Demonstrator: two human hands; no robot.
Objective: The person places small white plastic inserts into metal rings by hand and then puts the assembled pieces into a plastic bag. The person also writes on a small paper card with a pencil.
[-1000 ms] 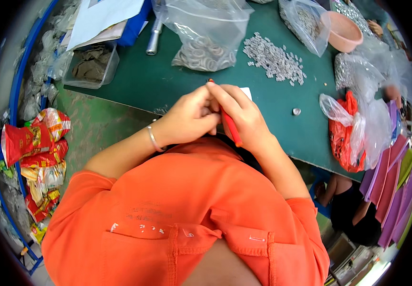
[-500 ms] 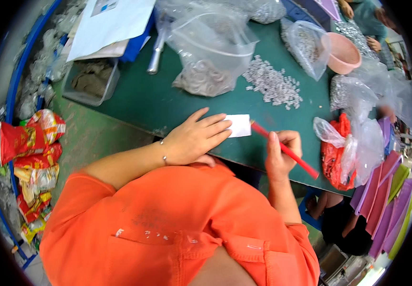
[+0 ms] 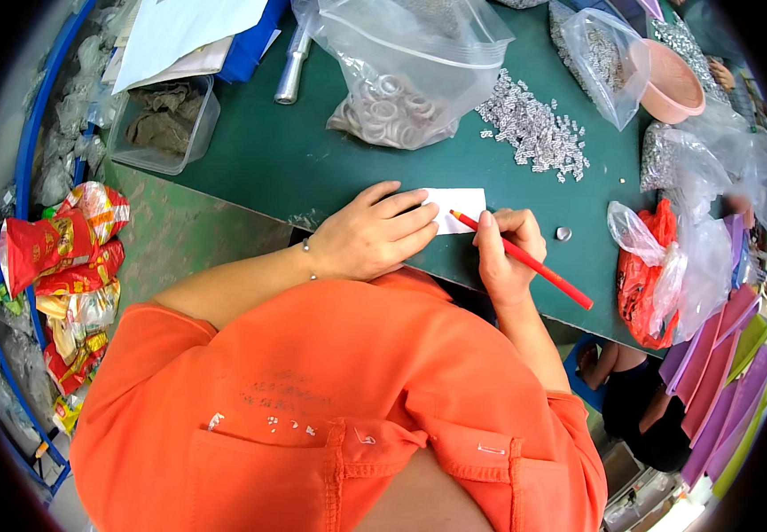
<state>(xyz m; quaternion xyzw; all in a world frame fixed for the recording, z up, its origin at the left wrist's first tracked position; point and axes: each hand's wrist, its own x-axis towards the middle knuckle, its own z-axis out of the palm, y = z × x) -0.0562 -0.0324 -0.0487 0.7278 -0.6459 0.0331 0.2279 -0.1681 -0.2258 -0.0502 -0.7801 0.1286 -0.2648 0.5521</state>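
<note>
My left hand lies flat with its fingers stretched out, the fingertips on the left part of a small white slip of paper. In my right hand is a slim red pencil, pinched between thumb and fingers. Its tip points left and is over the slip, close to my left fingertips; whether it touches the paper I cannot tell. A small round metal piece rests on the green table just right of my right hand.
Beyond the slip are a clear bag of rings, a pile of small silvery parts and a metal-handled tool. A plastic tub stands at left, a pink bowl at far right. Red bags lie at the right edge.
My right hand has moved slightly left and up, bringing the pencil tip from the slip's right edge to over it. The small metal piece now shows beside that hand. The view has shifted slightly.
</note>
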